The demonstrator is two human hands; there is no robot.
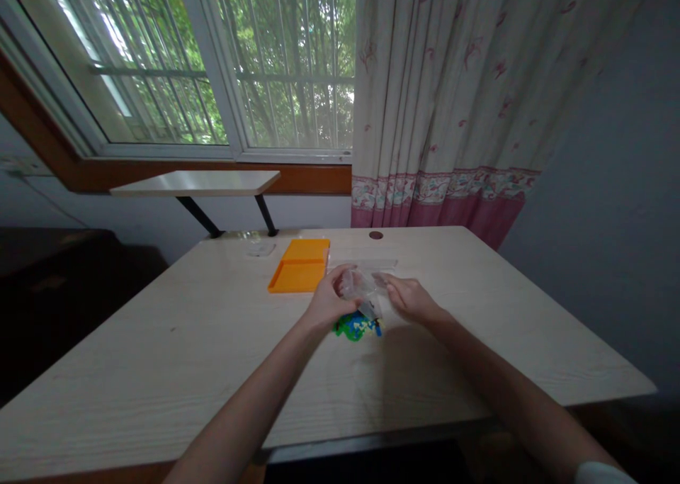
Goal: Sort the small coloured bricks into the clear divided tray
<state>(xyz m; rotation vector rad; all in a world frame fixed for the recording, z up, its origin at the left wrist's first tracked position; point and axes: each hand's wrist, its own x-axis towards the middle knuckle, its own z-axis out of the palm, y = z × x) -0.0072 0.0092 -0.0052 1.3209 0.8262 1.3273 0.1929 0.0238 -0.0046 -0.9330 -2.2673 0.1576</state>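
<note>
Clear bag (360,285) between left hand (330,301) and right hand (411,298), both gripping it; colored pieces (353,327) just below.

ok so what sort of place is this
Probably a room in a home, though it could be a small study: a pale wood-grain desk stands by a white-framed barred window and a cream floral curtain with a pink hem.

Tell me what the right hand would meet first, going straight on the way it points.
The clear plastic bag that the right hand holds; beyond it, probably the left hand, though depth is unclear.
</note>
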